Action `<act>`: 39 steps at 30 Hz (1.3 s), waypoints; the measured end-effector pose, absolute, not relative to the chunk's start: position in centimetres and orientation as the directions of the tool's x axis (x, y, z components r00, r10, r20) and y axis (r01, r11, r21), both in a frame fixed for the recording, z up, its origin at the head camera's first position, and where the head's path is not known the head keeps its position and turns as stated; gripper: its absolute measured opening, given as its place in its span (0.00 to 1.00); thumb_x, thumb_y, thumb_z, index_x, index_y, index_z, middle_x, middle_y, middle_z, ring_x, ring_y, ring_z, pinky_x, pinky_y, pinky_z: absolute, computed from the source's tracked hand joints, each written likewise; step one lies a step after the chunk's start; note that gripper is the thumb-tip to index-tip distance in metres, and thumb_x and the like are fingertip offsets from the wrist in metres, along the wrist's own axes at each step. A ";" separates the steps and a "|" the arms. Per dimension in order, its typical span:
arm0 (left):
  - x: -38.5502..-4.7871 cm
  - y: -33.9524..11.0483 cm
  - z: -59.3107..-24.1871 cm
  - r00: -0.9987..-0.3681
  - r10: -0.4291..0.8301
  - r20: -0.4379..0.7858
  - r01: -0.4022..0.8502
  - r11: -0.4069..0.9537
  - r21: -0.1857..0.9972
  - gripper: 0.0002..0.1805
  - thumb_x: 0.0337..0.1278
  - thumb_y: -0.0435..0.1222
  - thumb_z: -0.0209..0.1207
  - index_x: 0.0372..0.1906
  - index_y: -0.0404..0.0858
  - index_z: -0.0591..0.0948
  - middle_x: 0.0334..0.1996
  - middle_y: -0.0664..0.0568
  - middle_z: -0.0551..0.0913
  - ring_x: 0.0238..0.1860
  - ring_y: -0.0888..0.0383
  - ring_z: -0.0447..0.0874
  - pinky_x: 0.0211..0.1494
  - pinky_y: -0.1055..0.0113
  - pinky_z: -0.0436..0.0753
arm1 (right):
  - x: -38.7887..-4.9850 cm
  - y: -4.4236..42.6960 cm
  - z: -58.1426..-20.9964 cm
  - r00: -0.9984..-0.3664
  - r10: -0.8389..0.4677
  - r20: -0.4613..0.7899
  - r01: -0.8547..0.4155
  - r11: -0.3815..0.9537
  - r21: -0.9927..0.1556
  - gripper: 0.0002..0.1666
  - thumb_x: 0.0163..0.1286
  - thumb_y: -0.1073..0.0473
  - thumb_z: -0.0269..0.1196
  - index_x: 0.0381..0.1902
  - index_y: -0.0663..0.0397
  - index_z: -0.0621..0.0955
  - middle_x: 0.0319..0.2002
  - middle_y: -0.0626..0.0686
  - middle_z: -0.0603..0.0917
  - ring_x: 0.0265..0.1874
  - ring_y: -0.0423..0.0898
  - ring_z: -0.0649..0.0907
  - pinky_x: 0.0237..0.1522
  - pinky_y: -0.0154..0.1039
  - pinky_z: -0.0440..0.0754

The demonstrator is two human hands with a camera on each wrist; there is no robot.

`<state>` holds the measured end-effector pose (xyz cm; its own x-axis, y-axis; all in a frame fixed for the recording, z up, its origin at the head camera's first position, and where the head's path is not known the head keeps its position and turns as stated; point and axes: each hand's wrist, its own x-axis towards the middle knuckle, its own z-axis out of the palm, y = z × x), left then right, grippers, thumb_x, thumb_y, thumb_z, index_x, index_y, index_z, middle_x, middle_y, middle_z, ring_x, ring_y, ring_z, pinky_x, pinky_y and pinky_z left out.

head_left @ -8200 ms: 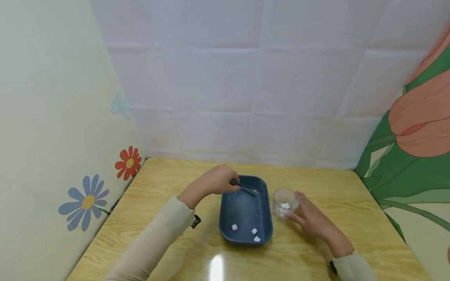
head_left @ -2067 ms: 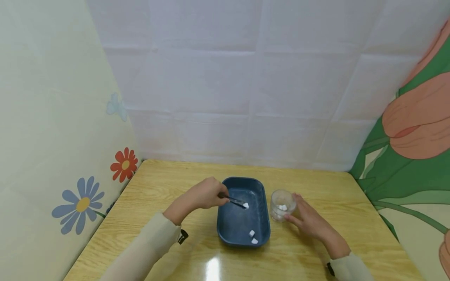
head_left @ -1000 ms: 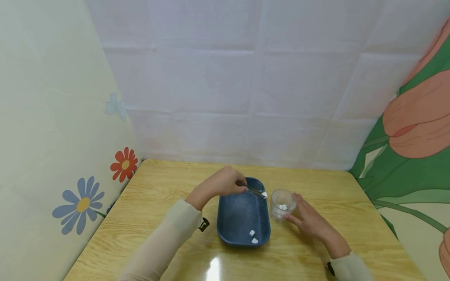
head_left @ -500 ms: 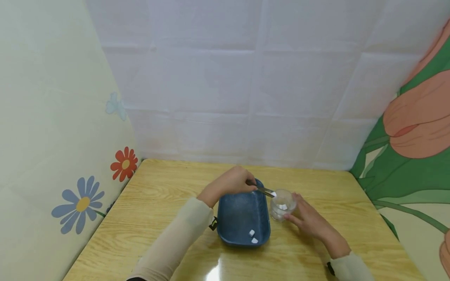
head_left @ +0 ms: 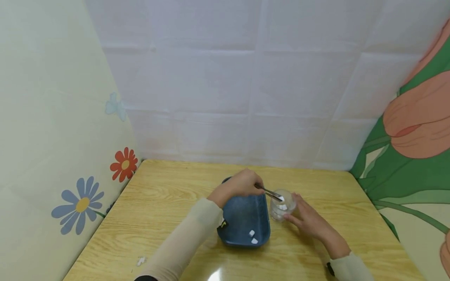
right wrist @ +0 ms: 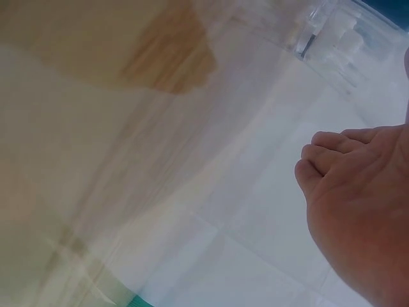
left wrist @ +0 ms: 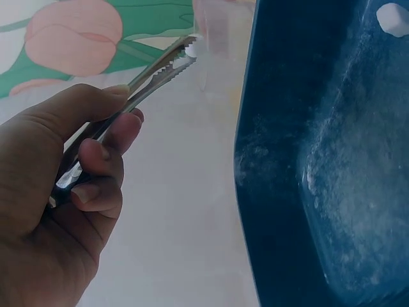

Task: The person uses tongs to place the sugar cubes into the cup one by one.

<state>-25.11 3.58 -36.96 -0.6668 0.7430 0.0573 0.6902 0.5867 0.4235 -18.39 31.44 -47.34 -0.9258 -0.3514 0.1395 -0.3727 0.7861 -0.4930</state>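
Observation:
My left hand (head_left: 242, 183) grips metal tongs (head_left: 268, 192) that reach over the rim of a clear glass (head_left: 277, 215). In the left wrist view, the toothed tips of the tongs (left wrist: 156, 75) hold a small white cube (left wrist: 192, 50). My right hand (head_left: 310, 217) holds the glass from its right side, thumb in front; several white cubes lie inside it. In the right wrist view, the glass (right wrist: 345, 48) shows only partly beyond my right hand (right wrist: 364, 198). A blue tray (head_left: 242, 214) stands left of the glass, with two white cubes (head_left: 252, 233) near its front right corner.
All this stands on a wood-grain table (head_left: 168, 195). A white sheet (head_left: 211, 86) hangs behind it, and flower-printed panels (head_left: 82, 205) close off both sides. A small whitish patch (head_left: 141, 260) shows on the table beside my left sleeve.
My left hand has carried the tongs and a cube from the tray rightward to the glass. Two cubes lie in the tray, where three lay earlier. My right hand has stayed at the glass.

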 end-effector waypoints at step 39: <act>-25.2 7.3 -38.3 -0.667 0.745 -0.022 0.704 0.640 0.308 0.06 0.65 0.40 0.65 0.33 0.45 0.90 0.24 0.62 0.83 0.23 0.67 0.75 0.29 0.74 0.74 | -18.3 31.8 -47.3 -0.922 -0.358 0.148 -0.383 0.786 -0.485 0.52 0.74 0.45 0.63 0.75 0.77 0.55 0.73 0.77 0.57 0.73 0.75 0.57 0.68 0.71 0.58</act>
